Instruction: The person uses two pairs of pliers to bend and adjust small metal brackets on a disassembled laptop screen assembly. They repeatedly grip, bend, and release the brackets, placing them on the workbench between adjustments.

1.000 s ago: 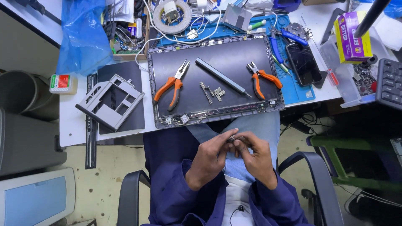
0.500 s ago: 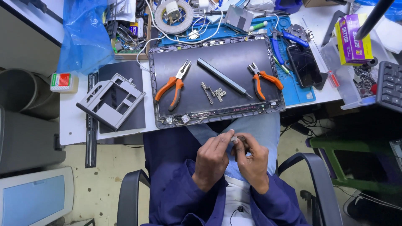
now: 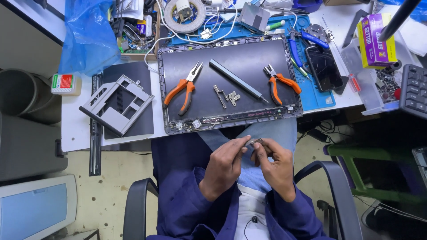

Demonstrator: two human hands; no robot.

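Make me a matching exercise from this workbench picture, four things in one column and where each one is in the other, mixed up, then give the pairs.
Things:
1. left pliers
2. grey bracket frame
3. small metal part
4. yellow and purple box

Places:
A. pinched between both hands above the lap
B. on the dark laptop lid
C. far right of the bench
D. left of the lid, on a dark panel

Pairs: 1-B, 2-D, 3-A, 4-C

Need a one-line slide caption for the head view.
Seated person's left hand and right hand pinch a small metal part over the lap, below a dark laptop lid carrying two orange pliers.
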